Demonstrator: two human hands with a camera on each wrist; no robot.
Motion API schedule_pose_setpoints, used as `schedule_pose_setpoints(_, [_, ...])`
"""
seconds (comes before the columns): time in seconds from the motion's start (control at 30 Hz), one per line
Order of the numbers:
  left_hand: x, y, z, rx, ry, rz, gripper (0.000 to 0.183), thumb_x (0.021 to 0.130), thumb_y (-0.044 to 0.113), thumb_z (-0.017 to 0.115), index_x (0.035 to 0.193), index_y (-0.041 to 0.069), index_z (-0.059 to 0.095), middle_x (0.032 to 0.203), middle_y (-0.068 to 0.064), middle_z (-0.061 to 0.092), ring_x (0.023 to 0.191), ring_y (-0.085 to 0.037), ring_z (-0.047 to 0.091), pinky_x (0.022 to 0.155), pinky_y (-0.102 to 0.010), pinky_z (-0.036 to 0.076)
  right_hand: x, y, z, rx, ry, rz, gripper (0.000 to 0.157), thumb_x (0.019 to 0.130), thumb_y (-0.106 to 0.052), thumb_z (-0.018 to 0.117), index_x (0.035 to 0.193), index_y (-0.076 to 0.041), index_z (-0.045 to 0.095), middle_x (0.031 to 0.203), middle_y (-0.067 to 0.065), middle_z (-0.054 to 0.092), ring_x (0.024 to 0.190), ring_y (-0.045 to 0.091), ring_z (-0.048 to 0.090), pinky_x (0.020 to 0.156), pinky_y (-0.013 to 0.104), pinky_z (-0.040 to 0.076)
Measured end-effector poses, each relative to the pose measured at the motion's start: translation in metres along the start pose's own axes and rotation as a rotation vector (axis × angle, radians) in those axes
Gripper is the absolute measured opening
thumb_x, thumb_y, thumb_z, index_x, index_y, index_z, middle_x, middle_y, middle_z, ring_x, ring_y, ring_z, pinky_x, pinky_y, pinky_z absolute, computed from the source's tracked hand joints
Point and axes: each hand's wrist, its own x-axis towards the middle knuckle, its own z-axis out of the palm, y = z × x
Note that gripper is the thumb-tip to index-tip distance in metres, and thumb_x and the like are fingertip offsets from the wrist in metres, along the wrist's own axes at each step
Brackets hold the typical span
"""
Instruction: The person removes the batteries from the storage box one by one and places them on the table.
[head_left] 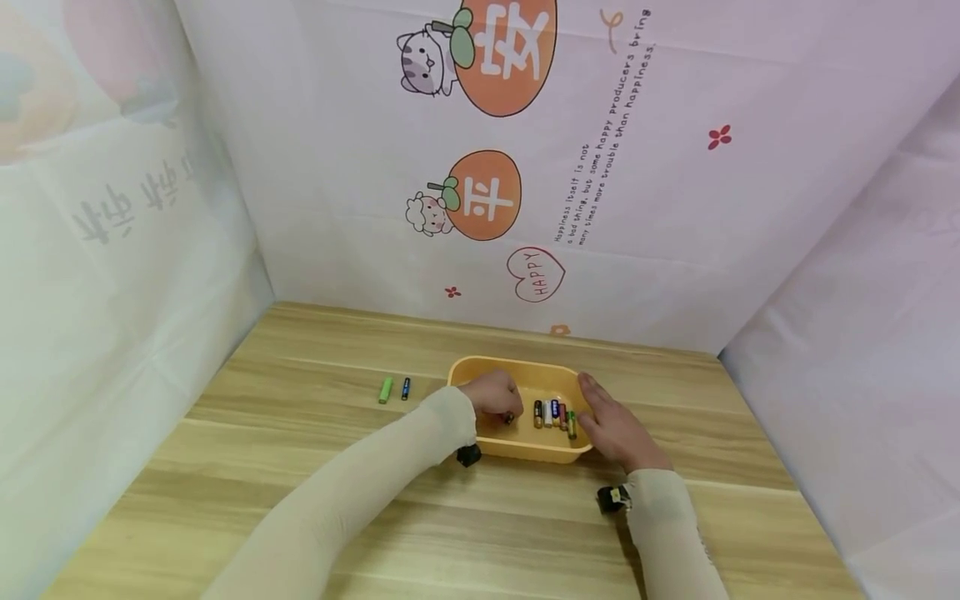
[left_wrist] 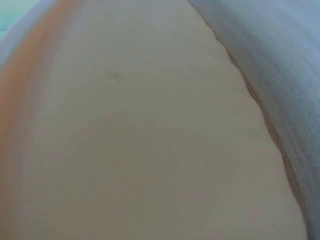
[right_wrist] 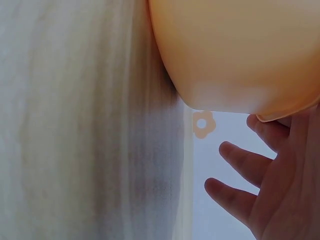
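Note:
In the head view my left hand (head_left: 493,393) is inside the yellow plastic basin (head_left: 517,450), its fingers curled around a small battery. Only the dark end of that battery (head_left: 509,417) shows. Several batteries (head_left: 553,413) stand side by side in a row on the basin floor, toward the right. My right hand (head_left: 621,427) rests against the basin's right rim. Its fingers are spread and fairly straight in the right wrist view, with one fingertip at the rim. A cream sleeve (left_wrist: 150,125) fills most of the left wrist view, which hides the left hand there.
A green battery (head_left: 386,390) and a blue-and-black battery (head_left: 406,388) lie on the wood-grain table (head_left: 300,400), left of the basin. Printed white cloth (head_left: 360,167) hangs behind the table and along both sides. Small black wrist devices (head_left: 468,454) sit on the sleeves.

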Motion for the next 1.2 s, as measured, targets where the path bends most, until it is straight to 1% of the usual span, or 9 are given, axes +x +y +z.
schedule_pose_setpoints(0.07, [-0.001, -0.001, 0.0, -0.015, 0.0, 0.008, 0.011, 0.087, 0.007, 0.068, 0.079, 0.002, 0.073, 0.072, -0.004, 0.066, 0.059, -0.018, 0.059, 0.054, -0.03, 0.051, 0.0, 0.0, 0.0, 0.003, -0.008, 0.002, 0.063, 0.104, -0.026, 0.04, 0.157, -0.01, 0.01, 0.161, 0.011, 0.013, 0.143, 0.035, 0.019, 0.113, 0.055, 0.022])
schedule_pose_setpoints(0.1, [-0.002, -0.001, -0.001, -0.029, -0.001, 0.009, 0.008, 0.087, 0.007, 0.068, 0.087, 0.002, 0.075, 0.077, -0.003, 0.067, 0.063, -0.018, 0.062, 0.056, -0.03, 0.053, -0.001, 0.0, 0.0, 0.004, -0.014, 0.003, 0.063, 0.104, -0.026, 0.04, 0.157, -0.011, 0.01, 0.161, 0.011, 0.012, 0.143, 0.034, 0.019, 0.113, 0.054, 0.022])
schedule_pose_setpoints(0.17, [-0.003, -0.002, -0.003, -0.066, -0.009, 0.008, 0.013, 0.088, 0.005, 0.067, 0.097, 0.0, 0.074, 0.084, -0.002, 0.067, 0.07, -0.018, 0.064, 0.062, -0.031, 0.056, -0.001, 0.0, 0.0, 0.009, -0.023, 0.009, 0.063, 0.104, -0.027, 0.04, 0.157, -0.011, 0.009, 0.161, 0.011, 0.012, 0.144, 0.034, 0.018, 0.113, 0.054, 0.021])
schedule_pose_setpoints(0.3, [-0.006, -0.001, -0.01, -0.165, -0.001, 0.017, 0.019, 0.088, 0.003, 0.066, 0.106, -0.004, 0.071, 0.089, -0.006, 0.066, 0.076, -0.018, 0.064, 0.07, -0.035, 0.058, -0.001, 0.002, -0.002, 0.001, -0.011, 0.011, 0.063, 0.104, -0.026, 0.04, 0.157, -0.012, 0.009, 0.161, 0.011, 0.012, 0.144, 0.033, 0.018, 0.114, 0.053, 0.02])
schedule_pose_setpoints(0.43, [-0.008, 0.001, -0.016, -0.21, 0.013, 0.027, 0.021, 0.089, 0.001, 0.065, 0.108, -0.005, 0.069, 0.089, -0.007, 0.066, 0.076, -0.019, 0.064, 0.073, -0.037, 0.058, 0.001, 0.002, -0.004, -0.006, -0.001, -0.001, 0.063, 0.104, -0.027, 0.039, 0.157, -0.012, 0.009, 0.161, 0.01, 0.012, 0.144, 0.033, 0.018, 0.114, 0.053, 0.021])
schedule_pose_setpoints(0.63, [-0.014, -0.002, -0.022, -0.268, -0.019, 0.034, 0.023, 0.089, 0.001, 0.066, 0.111, -0.008, 0.067, 0.089, -0.009, 0.066, 0.076, -0.021, 0.066, 0.077, -0.042, 0.058, 0.001, 0.001, -0.004, 0.015, -0.018, 0.0, 0.063, 0.104, -0.027, 0.038, 0.157, -0.012, 0.008, 0.161, 0.011, 0.012, 0.144, 0.033, 0.017, 0.114, 0.053, 0.02])
schedule_pose_setpoints(0.9, [-0.021, -0.005, -0.033, -0.314, -0.019, 0.053, 0.028, 0.089, 0.003, 0.066, 0.114, -0.009, 0.064, 0.097, -0.02, 0.066, 0.076, -0.023, 0.065, 0.081, -0.048, 0.056, -0.001, 0.001, -0.003, 0.017, -0.014, 0.001, 0.062, 0.105, -0.028, 0.038, 0.157, -0.012, 0.009, 0.161, 0.01, 0.012, 0.144, 0.032, 0.017, 0.114, 0.054, 0.021])
schedule_pose_setpoints(1.03, [-0.026, -0.005, -0.038, -0.332, -0.025, 0.065, 0.03, 0.089, 0.002, 0.066, 0.116, -0.01, 0.062, 0.095, -0.018, 0.065, 0.077, -0.022, 0.065, 0.083, -0.049, 0.055, -0.001, 0.001, -0.002, 0.018, -0.019, 0.007, 0.062, 0.105, -0.028, 0.038, 0.157, -0.011, 0.009, 0.161, 0.011, 0.012, 0.144, 0.032, 0.016, 0.114, 0.053, 0.021])
schedule_pose_setpoints(1.2, [-0.032, -0.007, -0.046, -0.359, -0.018, 0.068, 0.02, 0.089, 0.0, 0.065, 0.108, -0.006, 0.064, 0.096, -0.014, 0.065, 0.079, -0.023, 0.066, 0.084, -0.049, 0.055, 0.0, 0.0, -0.002, 0.013, -0.021, 0.01, 0.062, 0.105, -0.029, 0.038, 0.157, -0.011, 0.009, 0.161, 0.01, 0.012, 0.144, 0.032, 0.016, 0.114, 0.053, 0.021])
